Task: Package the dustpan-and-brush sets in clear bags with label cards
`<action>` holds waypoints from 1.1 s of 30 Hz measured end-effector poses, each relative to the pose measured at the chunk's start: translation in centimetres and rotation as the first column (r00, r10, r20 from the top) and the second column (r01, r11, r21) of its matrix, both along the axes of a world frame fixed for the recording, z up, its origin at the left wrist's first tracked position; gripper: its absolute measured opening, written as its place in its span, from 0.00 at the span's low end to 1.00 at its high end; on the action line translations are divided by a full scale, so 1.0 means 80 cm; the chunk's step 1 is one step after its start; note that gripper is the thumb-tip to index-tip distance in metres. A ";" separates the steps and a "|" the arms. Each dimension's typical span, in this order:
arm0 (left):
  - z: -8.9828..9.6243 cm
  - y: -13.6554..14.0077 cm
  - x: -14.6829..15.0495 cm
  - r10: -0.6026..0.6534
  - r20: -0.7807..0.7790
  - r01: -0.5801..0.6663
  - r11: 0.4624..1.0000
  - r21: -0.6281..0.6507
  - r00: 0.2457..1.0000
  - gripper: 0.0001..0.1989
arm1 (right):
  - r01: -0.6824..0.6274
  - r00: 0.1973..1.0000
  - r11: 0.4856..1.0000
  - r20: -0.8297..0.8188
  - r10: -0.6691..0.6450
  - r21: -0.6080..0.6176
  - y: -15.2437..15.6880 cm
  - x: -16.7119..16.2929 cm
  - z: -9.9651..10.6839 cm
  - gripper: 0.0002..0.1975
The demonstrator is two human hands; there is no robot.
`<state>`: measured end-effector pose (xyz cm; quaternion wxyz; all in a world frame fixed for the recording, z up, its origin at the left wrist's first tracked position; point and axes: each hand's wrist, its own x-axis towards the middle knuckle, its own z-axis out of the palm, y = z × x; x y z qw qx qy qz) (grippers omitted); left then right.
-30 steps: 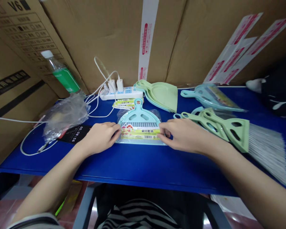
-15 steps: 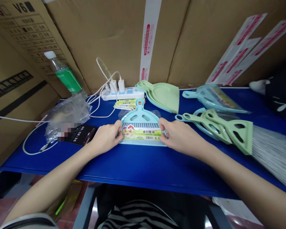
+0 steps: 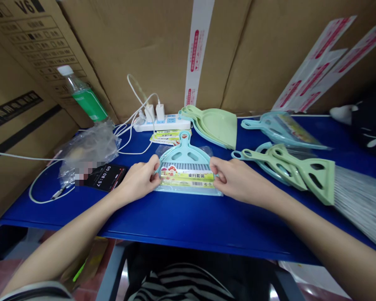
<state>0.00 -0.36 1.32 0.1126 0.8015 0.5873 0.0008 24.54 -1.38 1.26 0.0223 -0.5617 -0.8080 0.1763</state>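
A light blue dustpan and brush set (image 3: 188, 167) in a clear plastic bag lies in front of me, its handle pointing away. Across the brush bristles runs a yellow-green printed label card (image 3: 188, 177). My left hand (image 3: 142, 175) is closed on the left edge of the bagged set, thumb and fingers pinched. At the opposite edge, my right hand (image 3: 233, 177) pinches the set in the same way. Just beyond the handle are several loose label cards (image 3: 169, 136).
Behind stand green dustpans (image 3: 217, 125) and a power strip (image 3: 172, 122) with chargers. To the right lie a bagged blue set (image 3: 278, 127), green brushes (image 3: 313, 171) and clear bags (image 3: 360, 196). A crumpled bag (image 3: 87, 146), phone (image 3: 108, 177) and bottle (image 3: 87, 100) are left.
The near edge of the bagged set sits slightly closer to me, and its handle a little lower in view. Both hands keep their pinch on its sides.
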 end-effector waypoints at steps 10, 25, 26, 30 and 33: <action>0.006 0.000 -0.004 -0.059 -0.065 0.057 0.998 -0.035 0.996 0.05 | 0.001 1.000 0.999 0.008 -0.001 -0.041 0.002 0.001 0.006 0.12; -0.013 -0.014 -0.003 -0.544 -0.248 0.598 0.739 0.311 0.801 0.18 | -0.413 0.873 0.842 -0.112 0.474 0.346 -0.002 -0.006 -0.019 0.14; -0.014 -0.014 -0.003 -0.561 -0.257 0.617 0.729 0.298 0.787 0.18 | -0.431 0.868 0.828 -0.087 0.489 0.358 -0.002 -0.007 -0.022 0.15; -0.013 -0.012 -0.002 -0.565 -0.253 0.616 0.751 0.238 0.785 0.21 | -0.451 0.870 0.816 -0.027 0.493 0.362 -0.002 -0.010 -0.026 0.18; -0.008 -0.011 -0.003 -0.539 -0.246 0.585 0.788 0.192 0.806 0.21 | -0.456 0.875 0.818 0.006 0.485 0.351 -0.001 -0.008 -0.022 0.19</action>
